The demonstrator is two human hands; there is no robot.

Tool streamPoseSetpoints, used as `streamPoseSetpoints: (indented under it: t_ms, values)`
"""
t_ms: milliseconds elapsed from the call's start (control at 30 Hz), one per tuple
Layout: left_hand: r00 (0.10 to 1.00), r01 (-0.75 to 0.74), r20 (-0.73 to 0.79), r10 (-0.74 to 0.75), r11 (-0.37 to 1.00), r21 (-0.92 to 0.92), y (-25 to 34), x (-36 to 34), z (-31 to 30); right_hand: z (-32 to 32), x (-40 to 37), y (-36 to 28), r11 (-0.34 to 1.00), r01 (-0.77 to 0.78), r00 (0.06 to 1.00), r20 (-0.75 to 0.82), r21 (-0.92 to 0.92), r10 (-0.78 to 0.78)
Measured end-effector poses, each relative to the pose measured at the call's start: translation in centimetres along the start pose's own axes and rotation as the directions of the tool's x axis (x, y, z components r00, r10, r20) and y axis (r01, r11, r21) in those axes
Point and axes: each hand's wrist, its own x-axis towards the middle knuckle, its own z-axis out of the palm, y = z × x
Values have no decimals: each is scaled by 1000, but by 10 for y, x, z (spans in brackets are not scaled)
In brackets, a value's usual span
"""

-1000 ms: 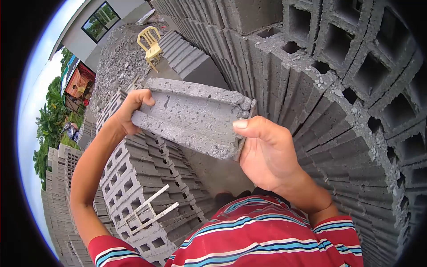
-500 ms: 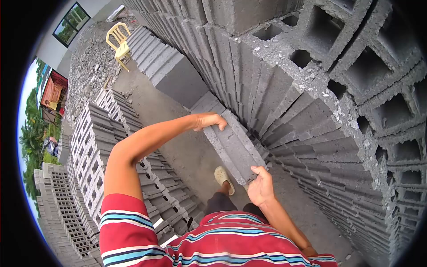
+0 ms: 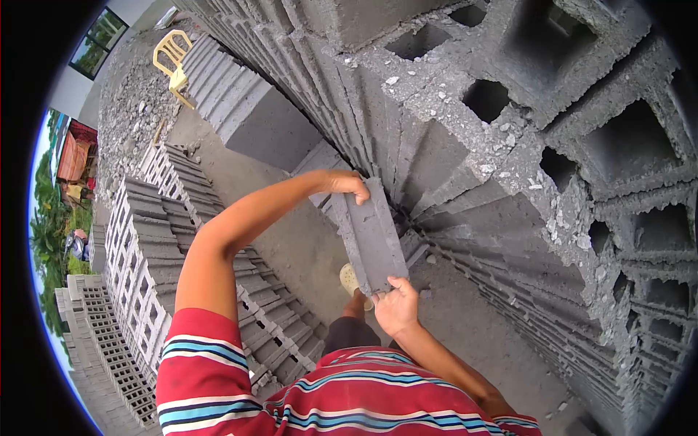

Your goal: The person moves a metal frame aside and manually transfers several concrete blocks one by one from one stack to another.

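Observation:
A grey concrete hollow block (image 3: 373, 240) is held between my two hands, beside the foot of the tall block stack. My left hand (image 3: 345, 186) grips its far end, thumb over the top face. At the near end, my right hand (image 3: 398, 308) has its thumb on the edge and its other fingers mostly hidden beneath. A recessed channel runs along the block's upper face. Another grey block (image 3: 321, 161) lies just past my left hand, at the end of a low row of blocks (image 3: 265, 131).
A tall stack of hollow blocks (image 3: 436, 156) rises on the right, loose crumbs on its top. More stacked blocks (image 3: 138, 247) stand on the left. Farther off are a yellow plastic chair (image 3: 174, 69) and a gravel pile (image 3: 134, 94). My foot in a beige clog (image 3: 350, 279) is below the block.
Both hands have shifted slightly left with the block, which has turned to lie more lengthwise in view. The view has moved closer to the tall stack on the right.

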Motion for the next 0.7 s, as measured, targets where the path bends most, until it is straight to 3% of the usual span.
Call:
streamPoseSetpoints:
  t_ms: [133, 267, 367, 433, 467, 500, 567, 600, 667, 700]
  values:
    - [996, 79, 36, -76, 994, -71, 0, -12, -16, 18, 10, -2, 996, -86, 995, 49, 27, 84]
    - [991, 104, 75, -108, 993, 55, -14, -24, -17, 4, 15, 19, 989, -143, 989, -35, 20, 144]
    - [1000, -16, -7, 16, 1000, 27, -38, -24, -13, -1, 16, 21, 984, -180, 984, 1, -4, 180]
    - [966, -146, -216, 144, 989, 7, -56, -28, -2, -3, 16, 17, 980, -200, 979, 30, -8, 200]
    - [922, -214, -329, 205, 977, 9, -63, -32, 1, 0, 18, 12, 978, -206, 977, 50, -20, 207]
    - [792, -193, -591, 155, 981, -2, -74, -41, 15, 0, 19, 10, 978, -208, 978, 5, -4, 208]
    - [486, -452, -864, -135, 807, -380, -94, -52, 59, 0, 23, 5, 979, -206, 978, 40, -10, 206]
    - [329, -605, -881, -341, 640, -474, -102, -57, 88, 0, 23, 3, 978, -208, 977, 56, -11, 208]
    - [608, -453, -491, -624, 234, -860, -108, -70, 157, 3, 21, 0, 977, -207, 976, 59, -52, 210]
    - [757, -325, -278, -592, 30, -945, -103, -70, 188, 7, 21, 0, 976, -204, 975, 69, -70, 209]
